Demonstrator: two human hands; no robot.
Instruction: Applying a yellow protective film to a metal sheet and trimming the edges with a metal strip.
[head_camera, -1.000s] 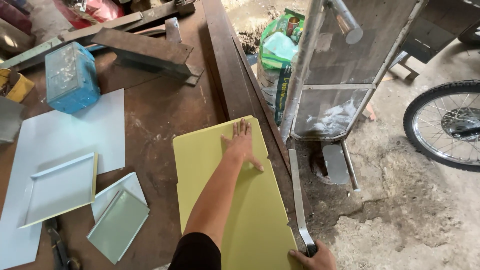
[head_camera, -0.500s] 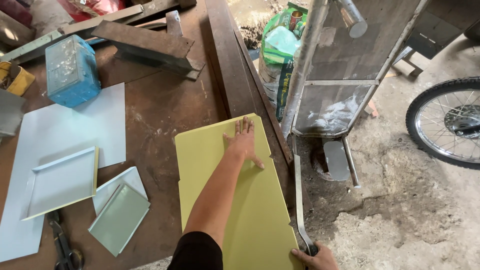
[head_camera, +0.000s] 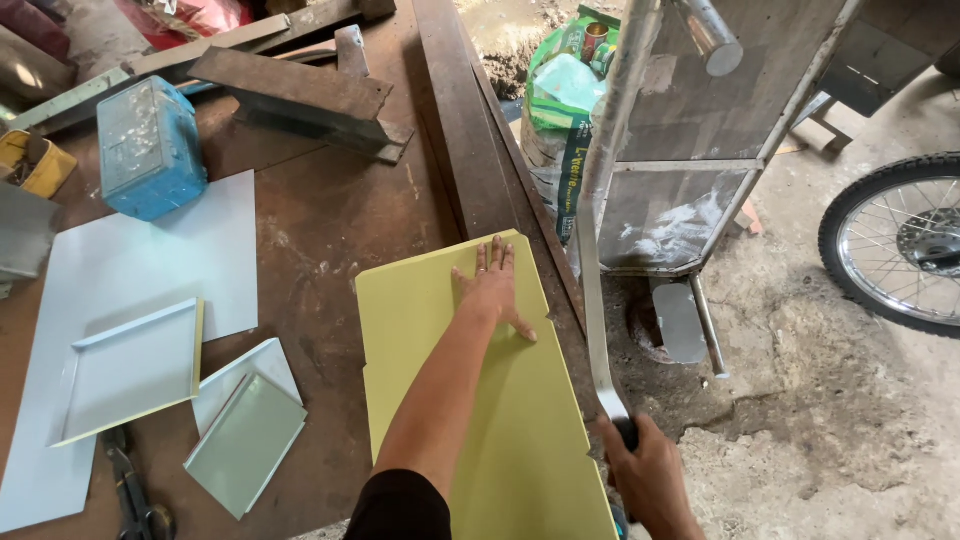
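A yellow-green metal sheet (head_camera: 460, 400) lies on the rusty workbench (head_camera: 320, 230), its right edge along the bench's side. My left hand (head_camera: 492, 290) presses flat on the sheet near its far end, fingers spread. My right hand (head_camera: 648, 480) grips the black handle of a long shear lever (head_camera: 592, 290), whose steel blade runs up along the bench edge beside the sheet.
On the bench lie a pale blue sheet (head_camera: 130, 260), a folded tray (head_camera: 130, 368), small folded pieces (head_camera: 245, 440), snips (head_camera: 130, 495), a blue tin box (head_camera: 150, 148) and steel bars (head_camera: 300, 90). A mesh metal frame (head_camera: 700, 130), green sack (head_camera: 560, 100) and wheel (head_camera: 900, 245) stand right.
The view has shifted slightly. Both hands stay in the same places on the sheet and the lever handle.
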